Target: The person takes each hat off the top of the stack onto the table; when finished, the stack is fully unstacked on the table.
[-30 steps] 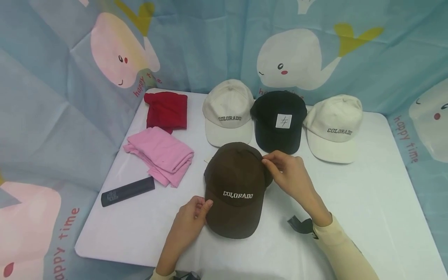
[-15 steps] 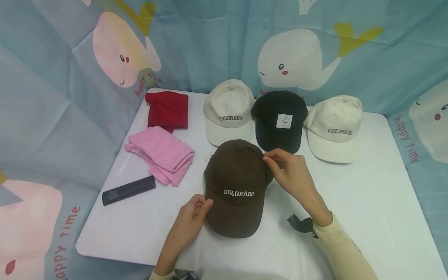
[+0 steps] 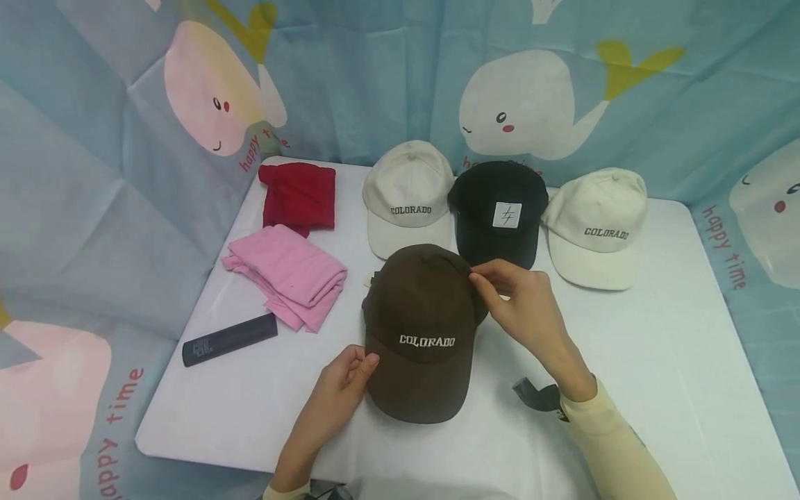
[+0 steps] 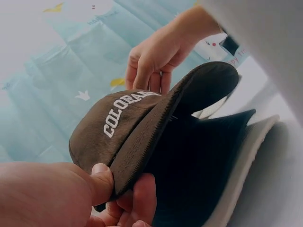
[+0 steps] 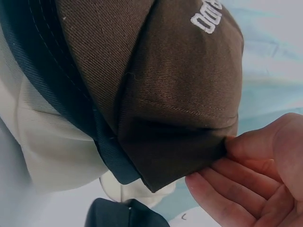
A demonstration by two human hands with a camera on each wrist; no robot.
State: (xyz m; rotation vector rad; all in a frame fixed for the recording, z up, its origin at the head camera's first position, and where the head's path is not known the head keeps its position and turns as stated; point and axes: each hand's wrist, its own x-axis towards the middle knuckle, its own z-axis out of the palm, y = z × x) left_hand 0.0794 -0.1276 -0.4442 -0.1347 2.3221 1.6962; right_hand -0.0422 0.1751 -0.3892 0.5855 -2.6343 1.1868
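Observation:
A brown baseball cap (image 3: 420, 312) with white COLORADO lettering stands over the near middle of the table, brim toward me. My left hand (image 3: 340, 389) pinches the left edge of its brim, thumb on top and fingers beneath. On the opposite side my right hand (image 3: 525, 302) pinches the crown's lower edge between thumb and fingers. Below the brown brim in the left wrist view show a dark brim (image 4: 203, 156) and a cream brim (image 4: 248, 165). The right wrist view likewise has dark fabric (image 5: 52, 71) and cream fabric (image 5: 61, 146) under the brown cap.
Along the back of the table (image 3: 206, 423) sit a cream cap (image 3: 409, 187), a black cap (image 3: 496, 239) and another cream cap (image 3: 600, 208). At left lie a folded red cloth (image 3: 300, 198), a folded pink cloth (image 3: 287, 267) and a dark flat case (image 3: 230, 340). Whale-printed curtains surround the table.
The brown cap's crown has risen slightly toward the back row, tilting a little. My right hand has moved up with it, and my left hand has barely shifted.

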